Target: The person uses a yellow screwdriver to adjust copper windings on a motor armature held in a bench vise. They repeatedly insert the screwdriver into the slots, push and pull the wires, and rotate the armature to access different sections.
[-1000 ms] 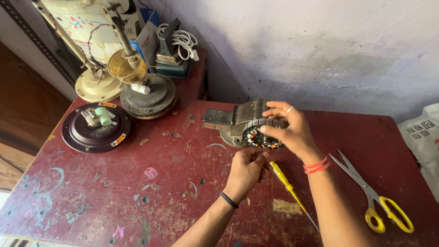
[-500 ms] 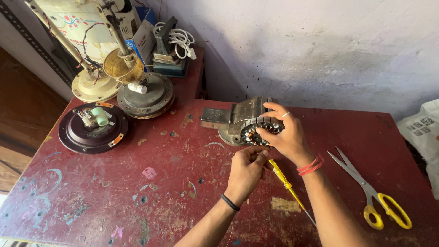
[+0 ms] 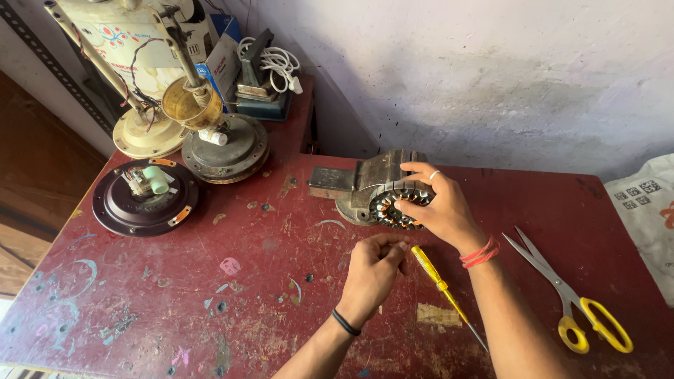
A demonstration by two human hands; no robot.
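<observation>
A round motor stator (image 3: 400,203) with copper windings stands on edge against a small metal bench vise (image 3: 365,184) at the back of the red table (image 3: 175,295). My right hand (image 3: 439,207) grips the stator from the right, fingers over its rim. My left hand (image 3: 375,270) hovers just in front of the stator, fingers pinched together; whether it holds a thin wire I cannot tell. A yellow-handled screwdriver (image 3: 442,288) lies on the table between my forearms.
Yellow-handled scissors (image 3: 572,298) lie at the right. A dark round fan motor cover (image 3: 146,196) sits at the left, with other fan motor housings (image 3: 221,144) behind it. Boxes and a white cable (image 3: 270,63) stand in the back corner. A white bag (image 3: 649,210) hangs at the right edge.
My left hand has drawn back from the stator toward me, fingers pinched. My right hand stays on the stator.
</observation>
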